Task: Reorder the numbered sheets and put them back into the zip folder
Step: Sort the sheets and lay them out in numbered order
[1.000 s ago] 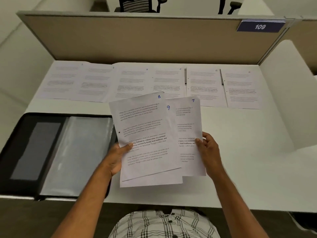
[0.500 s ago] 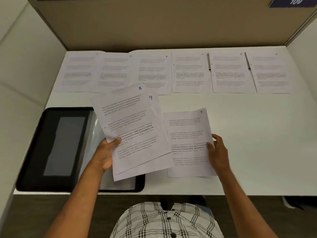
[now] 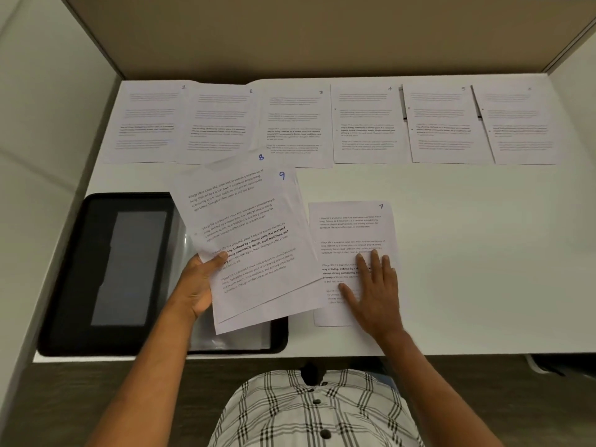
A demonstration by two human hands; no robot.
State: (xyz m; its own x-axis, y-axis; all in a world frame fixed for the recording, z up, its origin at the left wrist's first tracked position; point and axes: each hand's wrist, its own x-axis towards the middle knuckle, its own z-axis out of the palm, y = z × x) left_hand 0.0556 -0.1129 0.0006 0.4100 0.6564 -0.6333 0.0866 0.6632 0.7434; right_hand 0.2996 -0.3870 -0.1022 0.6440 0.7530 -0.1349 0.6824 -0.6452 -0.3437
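Observation:
My left hand (image 3: 201, 283) grips two overlapped sheets, sheet 8 (image 3: 225, 195) on top and sheet 9 (image 3: 287, 201) under it, tilted above the open black zip folder (image 3: 64, 285). Sheet 7 (image 3: 351, 227) lies flat on the white desk to their right, and my right hand (image 3: 374, 288) presses on its lower half with straight fingers. Along the back of the desk lie several numbered sheets in a row, from sheet 1 (image 3: 148, 121) at the left to sheet 6 (image 3: 519, 124) at the right.
The white desk (image 3: 483, 269) is boxed in by a tan partition (image 3: 322, 37) behind and white side panels. The folder's clear plastic sleeve (image 3: 232, 340) shows under the held sheets. The desk's front edge runs just below the folder.
My right hand has laid sheet 7 flat on the desk and now presses it with straight fingers. The left hand's sheets 8 and 9 have stayed over the folder.

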